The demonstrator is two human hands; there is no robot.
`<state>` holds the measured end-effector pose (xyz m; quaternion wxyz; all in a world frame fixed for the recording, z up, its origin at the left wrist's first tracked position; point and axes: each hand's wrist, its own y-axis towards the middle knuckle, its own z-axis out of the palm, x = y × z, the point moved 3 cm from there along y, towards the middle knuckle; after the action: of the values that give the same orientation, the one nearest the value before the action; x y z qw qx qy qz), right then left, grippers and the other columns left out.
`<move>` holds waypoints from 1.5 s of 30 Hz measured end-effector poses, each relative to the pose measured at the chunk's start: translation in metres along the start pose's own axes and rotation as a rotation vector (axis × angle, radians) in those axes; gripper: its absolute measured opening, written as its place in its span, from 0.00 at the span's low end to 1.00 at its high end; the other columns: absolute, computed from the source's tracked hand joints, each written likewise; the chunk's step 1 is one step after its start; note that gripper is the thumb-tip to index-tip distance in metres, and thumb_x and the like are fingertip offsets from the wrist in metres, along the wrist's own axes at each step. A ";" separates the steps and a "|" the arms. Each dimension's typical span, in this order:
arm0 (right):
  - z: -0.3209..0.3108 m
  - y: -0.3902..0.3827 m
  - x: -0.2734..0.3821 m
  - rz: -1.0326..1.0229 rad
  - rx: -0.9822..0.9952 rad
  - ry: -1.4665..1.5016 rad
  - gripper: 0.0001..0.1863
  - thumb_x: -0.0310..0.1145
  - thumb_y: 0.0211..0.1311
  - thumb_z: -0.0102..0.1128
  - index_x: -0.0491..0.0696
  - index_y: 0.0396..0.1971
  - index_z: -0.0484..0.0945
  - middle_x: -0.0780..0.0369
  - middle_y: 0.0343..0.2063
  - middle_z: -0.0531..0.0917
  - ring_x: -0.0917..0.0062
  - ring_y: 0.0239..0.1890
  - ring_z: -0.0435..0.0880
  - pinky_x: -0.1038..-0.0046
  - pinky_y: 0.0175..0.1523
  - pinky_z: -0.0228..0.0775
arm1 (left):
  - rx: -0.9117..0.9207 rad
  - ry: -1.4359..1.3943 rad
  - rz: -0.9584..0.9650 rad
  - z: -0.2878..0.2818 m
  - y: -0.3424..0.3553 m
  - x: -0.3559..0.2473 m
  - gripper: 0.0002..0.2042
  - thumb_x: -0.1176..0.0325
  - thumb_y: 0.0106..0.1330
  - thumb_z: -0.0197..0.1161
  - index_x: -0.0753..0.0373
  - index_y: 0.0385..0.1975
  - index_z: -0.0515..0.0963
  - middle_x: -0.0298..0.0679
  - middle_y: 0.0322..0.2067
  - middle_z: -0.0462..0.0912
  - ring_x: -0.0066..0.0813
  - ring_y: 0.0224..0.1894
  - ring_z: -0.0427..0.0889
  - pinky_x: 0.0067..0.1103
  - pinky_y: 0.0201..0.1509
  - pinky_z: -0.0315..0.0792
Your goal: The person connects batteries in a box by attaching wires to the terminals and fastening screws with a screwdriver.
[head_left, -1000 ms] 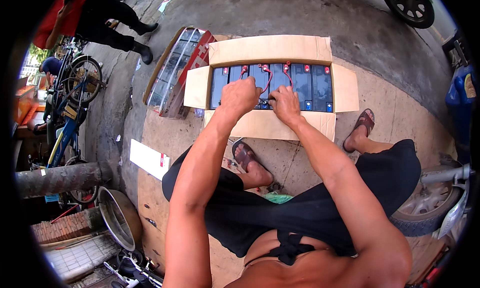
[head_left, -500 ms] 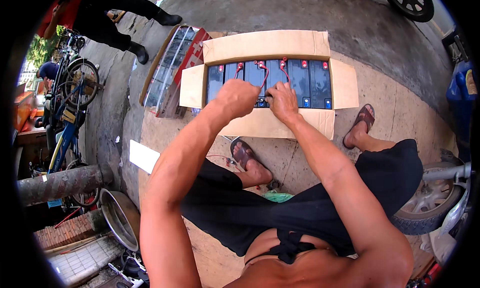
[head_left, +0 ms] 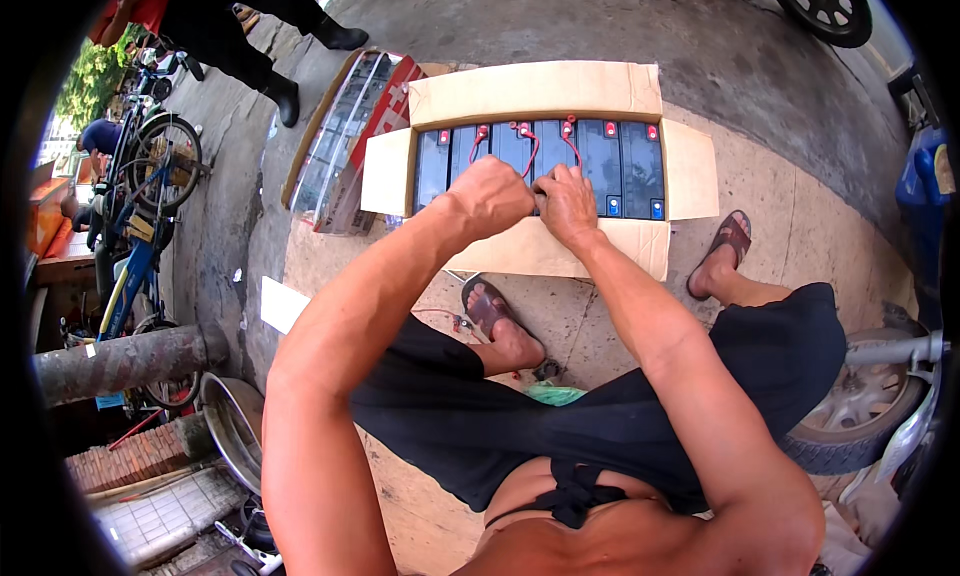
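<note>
An open cardboard box [head_left: 530,88] stands before me, holding a row of dark batteries [head_left: 601,166] with red terminals along the far side and blue ones on the near side. Short red wires [head_left: 530,151] run from some far terminals toward my hands. My left hand [head_left: 490,192] is closed in a fist over the near side of the row; whatever it grips is hidden. Right beside it, my right hand [head_left: 568,204] has its thumb and fingers pinched together low over the batteries, almost touching the left. The near terminals under both hands are covered.
Left of the box leans a red-and-white carton [head_left: 345,141] with clear-wrapped contents. A person in black boots [head_left: 285,98] stands beyond it. A white sheet [head_left: 283,306], a metal basin [head_left: 232,426] and a bicycle [head_left: 160,166] are on the left; a wheel [head_left: 855,401] is at right.
My left hand has shifted slightly right, closer to my right hand, and its wrist has turned. My right hand stays nearly in place. The standing person's arm has moved a little.
</note>
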<state>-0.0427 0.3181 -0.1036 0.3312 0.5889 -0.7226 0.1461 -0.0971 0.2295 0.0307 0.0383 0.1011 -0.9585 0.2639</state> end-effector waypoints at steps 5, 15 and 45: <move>-0.002 -0.003 -0.003 -0.004 -0.006 0.004 0.07 0.31 0.47 0.66 0.51 0.29 0.82 0.63 0.33 0.75 0.67 0.43 0.71 0.66 0.48 0.62 | 0.196 -0.536 -0.618 0.014 -0.002 0.028 0.07 0.70 0.55 0.58 0.63 0.26 0.83 0.47 0.29 0.84 0.42 0.36 0.84 0.30 0.40 0.76; -0.027 0.000 -0.028 0.080 -0.224 0.049 0.08 0.31 0.49 0.65 0.50 0.31 0.81 0.61 0.33 0.77 0.64 0.40 0.74 0.65 0.46 0.67 | -0.060 -0.320 -0.548 -0.020 -0.026 0.025 0.09 0.67 0.58 0.56 0.66 0.27 0.81 0.53 0.30 0.82 0.48 0.34 0.83 0.34 0.39 0.76; -0.032 -0.242 -0.199 0.935 0.447 -0.334 0.20 0.46 0.52 0.62 0.46 0.37 0.79 0.52 0.38 0.83 0.57 0.43 0.81 0.59 0.47 0.71 | -1.544 -1.821 -1.180 0.113 -0.288 0.034 0.10 0.66 0.66 0.56 0.61 0.24 0.71 0.33 0.19 0.69 0.21 0.18 0.64 0.18 0.23 0.59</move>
<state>0.2138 0.4233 -0.2523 -0.0219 0.2762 -0.9015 0.3323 -0.0706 -0.0765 0.0819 -0.4570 0.5904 -0.3577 -0.5609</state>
